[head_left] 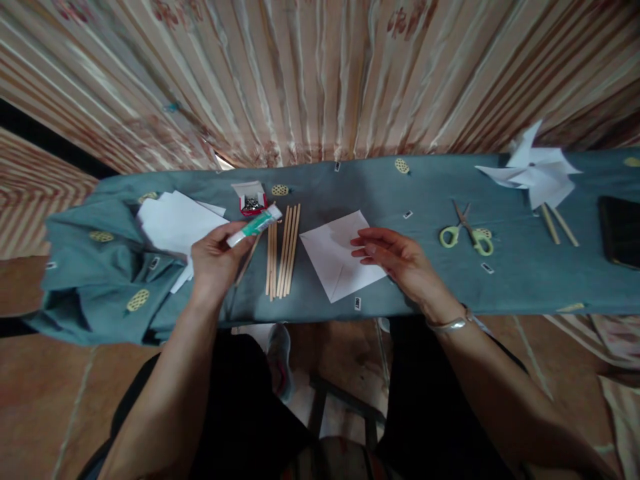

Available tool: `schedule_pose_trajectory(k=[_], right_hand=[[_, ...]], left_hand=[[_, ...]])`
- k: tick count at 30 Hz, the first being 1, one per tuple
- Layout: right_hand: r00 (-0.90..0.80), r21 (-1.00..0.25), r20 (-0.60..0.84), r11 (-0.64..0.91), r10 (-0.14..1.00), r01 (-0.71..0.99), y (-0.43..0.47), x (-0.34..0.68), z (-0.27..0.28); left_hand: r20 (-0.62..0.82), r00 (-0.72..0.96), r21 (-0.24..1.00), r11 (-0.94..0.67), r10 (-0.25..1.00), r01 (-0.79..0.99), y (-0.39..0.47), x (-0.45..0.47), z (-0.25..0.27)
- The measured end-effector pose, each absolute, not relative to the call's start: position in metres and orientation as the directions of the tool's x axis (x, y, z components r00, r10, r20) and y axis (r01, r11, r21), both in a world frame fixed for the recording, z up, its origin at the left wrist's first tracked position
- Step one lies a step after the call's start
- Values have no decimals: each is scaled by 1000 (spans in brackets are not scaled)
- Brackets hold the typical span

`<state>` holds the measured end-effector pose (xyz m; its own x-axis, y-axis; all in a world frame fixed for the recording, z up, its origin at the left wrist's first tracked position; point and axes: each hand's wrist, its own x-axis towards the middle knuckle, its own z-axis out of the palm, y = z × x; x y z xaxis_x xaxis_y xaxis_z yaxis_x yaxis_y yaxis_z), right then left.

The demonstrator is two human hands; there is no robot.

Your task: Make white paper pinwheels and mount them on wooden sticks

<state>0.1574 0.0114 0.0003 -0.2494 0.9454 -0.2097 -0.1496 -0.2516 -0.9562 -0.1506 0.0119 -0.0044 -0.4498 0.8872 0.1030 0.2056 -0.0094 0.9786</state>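
My left hand point(217, 257) is closed around a white and green glue stick point(256, 225), raised over the table beside the wooden sticks. A square of white paper point(325, 250) with crease lines lies in front of me. Over its right side is my right hand point(395, 257), fingers slightly curled and apart, holding nothing; whether the fingertips touch the paper I cannot tell. Several thin wooden sticks point(286, 257) lie side by side between my hands. Just beyond the glue stick sits an open small red and white box point(251, 202) with tiny metal pieces inside.
White paper sheets point(175, 220) are piled at the left. To the right lie green-handled scissors point(466, 233), then white paper pinwheels point(537, 170) on wooden sticks. A dark case point(620, 230) is at the far right. A green cloth point(425, 190) covers the narrow table; a striped curtain point(320, 80) hangs behind.
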Motion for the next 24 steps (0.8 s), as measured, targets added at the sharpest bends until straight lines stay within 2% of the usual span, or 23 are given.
schedule_pose_trajectory(k=[5,8,11,14,17,19,21,24], right_hand=[[-237,-963,-211,-243,948,-114,10,162,0],[-230,-974,-191,-213,954,-76,10,162,0],[-225,-988,-146,-154,963,-17,11,164,-1],[-220,-980,-83,-40,972,193,10,167,-6],[-252,-865,21,144,968,481,7,171,-11],[-326,-755,122,301,937,582,3,173,-13],[-405,-659,199,428,893,619,-1,174,-13],[-472,-565,221,507,853,651,-7,174,-9]], left_hand=[[82,-568,936,133,819,327,7,-190,-21],[52,-521,840,245,852,484,0,-197,-25],[113,-439,714,234,891,659,-3,-199,-22],[260,-286,594,81,922,800,-4,-190,-11],[386,-73,510,-147,919,847,-11,-160,-3],[352,204,500,-368,913,784,-18,-132,-2],[288,415,503,-506,863,701,-25,-107,-7],[258,545,476,-596,798,647,-30,-85,-15]])
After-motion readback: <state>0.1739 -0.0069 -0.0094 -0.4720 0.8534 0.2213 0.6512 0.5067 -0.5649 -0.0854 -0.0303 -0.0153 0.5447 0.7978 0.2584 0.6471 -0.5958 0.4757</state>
